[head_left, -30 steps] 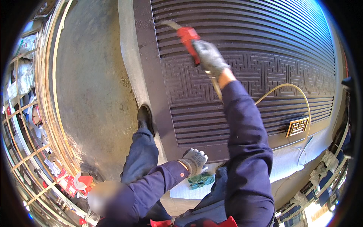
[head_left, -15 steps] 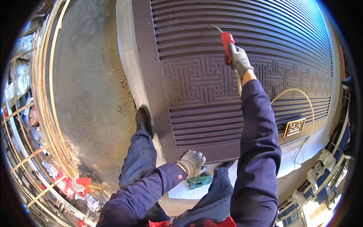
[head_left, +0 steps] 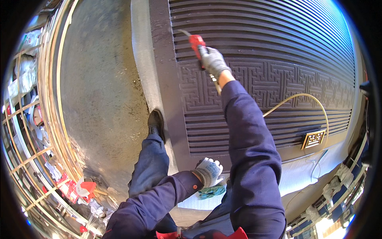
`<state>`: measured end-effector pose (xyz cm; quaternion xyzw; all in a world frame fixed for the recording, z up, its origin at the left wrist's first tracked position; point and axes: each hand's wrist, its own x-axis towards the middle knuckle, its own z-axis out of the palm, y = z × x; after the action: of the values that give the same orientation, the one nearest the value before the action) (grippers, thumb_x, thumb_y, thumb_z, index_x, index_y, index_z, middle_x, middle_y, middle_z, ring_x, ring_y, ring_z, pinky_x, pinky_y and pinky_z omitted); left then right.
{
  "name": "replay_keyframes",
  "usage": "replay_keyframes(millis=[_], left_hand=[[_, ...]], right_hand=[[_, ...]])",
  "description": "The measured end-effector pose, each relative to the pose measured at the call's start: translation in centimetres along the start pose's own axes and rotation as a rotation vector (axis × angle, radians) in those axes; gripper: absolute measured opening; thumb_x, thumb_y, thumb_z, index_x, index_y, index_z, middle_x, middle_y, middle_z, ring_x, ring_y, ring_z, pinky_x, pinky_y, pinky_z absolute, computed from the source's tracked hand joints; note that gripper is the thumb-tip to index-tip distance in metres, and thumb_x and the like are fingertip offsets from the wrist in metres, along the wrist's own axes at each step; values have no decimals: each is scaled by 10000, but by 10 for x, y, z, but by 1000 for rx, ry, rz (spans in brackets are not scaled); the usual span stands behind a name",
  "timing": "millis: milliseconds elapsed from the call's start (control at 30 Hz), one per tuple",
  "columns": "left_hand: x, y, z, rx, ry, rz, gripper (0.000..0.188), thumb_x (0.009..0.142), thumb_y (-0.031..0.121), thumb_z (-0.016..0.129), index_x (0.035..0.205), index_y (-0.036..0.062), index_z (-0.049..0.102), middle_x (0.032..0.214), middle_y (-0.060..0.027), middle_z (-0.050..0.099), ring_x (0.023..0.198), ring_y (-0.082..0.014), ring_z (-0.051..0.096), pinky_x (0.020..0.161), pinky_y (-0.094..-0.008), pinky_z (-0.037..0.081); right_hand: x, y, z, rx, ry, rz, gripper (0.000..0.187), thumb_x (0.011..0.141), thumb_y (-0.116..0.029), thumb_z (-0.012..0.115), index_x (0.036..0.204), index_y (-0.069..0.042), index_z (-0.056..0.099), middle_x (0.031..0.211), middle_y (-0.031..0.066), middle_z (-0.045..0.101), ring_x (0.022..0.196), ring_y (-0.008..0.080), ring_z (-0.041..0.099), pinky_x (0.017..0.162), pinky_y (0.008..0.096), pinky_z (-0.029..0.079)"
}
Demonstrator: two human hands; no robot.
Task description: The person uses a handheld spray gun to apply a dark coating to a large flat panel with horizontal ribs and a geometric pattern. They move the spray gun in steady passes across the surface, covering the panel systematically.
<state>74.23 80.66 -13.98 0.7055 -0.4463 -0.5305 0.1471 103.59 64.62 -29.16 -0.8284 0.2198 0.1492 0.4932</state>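
Over the upper left of a large dark brown slatted panel (head_left: 246, 149), my gloved right hand (head_left: 214, 61) is closed around a red air blow gun (head_left: 196, 41). Its thin curved nozzle points toward the panel's left border, above the slats. A pale yellow hose (head_left: 296, 95) trails from the gun back across the panel. At the panel's near edge, my gloved left hand (head_left: 208, 172) has its fingers curled; whatever they may hold is hidden. Just below that hand is a crumpled green cloth (head_left: 211, 192). A fretwork band (head_left: 262, 79) crosses the panel between the slatted parts.
A small gold-framed lattice piece (head_left: 313, 139) sits at the panel's near right. White sheeting (head_left: 302, 171) shows along the near edge. Long wooden strips (head_left: 53, 87) and cluttered racks line the left, beyond the grey floor (head_left: 99, 91). My shoe (head_left: 156, 123) stands beside the panel.
My right hand has swept the blow gun leftward across the slats, toward the panel's left border. My left hand has shifted only slightly. The view has moved a little.
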Motion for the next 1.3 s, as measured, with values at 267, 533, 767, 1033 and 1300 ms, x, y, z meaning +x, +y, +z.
replay_keyframes(millis=[267, 533, 767, 1033, 1300], left_hand=[[-4, -2, -24, -26, -164, -52, 471, 954, 485, 532, 1091, 55, 667, 1090, -160, 669, 1022, -324, 653, 915, -458, 480], [-6, 1, -31, -40, -180, -13, 490, 978, 486, 508, 1123, 45, 667, 1084, -159, 675, 1016, -324, 658, 908, -450, 486], [-2, -3, -17, -30, -120, 11, 445, 957, 473, 543, 1035, 55, 676, 1012, -151, 681, 937, -316, 671, 824, -459, 510], [-4, -1, -23, -77, -59, -6, 398, 910, 448, 594, 1004, 68, 664, 1000, -148, 663, 929, -314, 661, 833, -460, 494], [2, -4, -24, -55, -114, -16, 439, 920, 476, 571, 1049, 66, 661, 1053, -153, 659, 984, -321, 655, 879, -458, 486]], right_hand=[[-14, 32, -150, 577, 517, 4, 407, 988, -481, 530, 931, -101, 664, 787, 1, 608, 657, 130, 525, 568, 320, 384], [18, 126, -223, 278, 479, 285, 578, 980, -571, 500, 881, -40, 707, 656, 14, 603, 571, 124, 526, 545, 310, 404], [38, 73, -108, 22, 201, 99, 541, 1002, -504, 519, 1042, 5, 698, 771, 46, 633, 695, 143, 523, 655, 315, 442], [39, 27, -41, 33, 115, 16, 572, 990, -525, 479, 1063, -1, 696, 910, 245, 700, 908, 404, 677, 818, 436, 499], [6, -25, -20, -48, -33, -199, 489, 989, -492, 509, 1010, -41, 697, 927, 203, 713, 888, 411, 662, 813, 448, 499]])
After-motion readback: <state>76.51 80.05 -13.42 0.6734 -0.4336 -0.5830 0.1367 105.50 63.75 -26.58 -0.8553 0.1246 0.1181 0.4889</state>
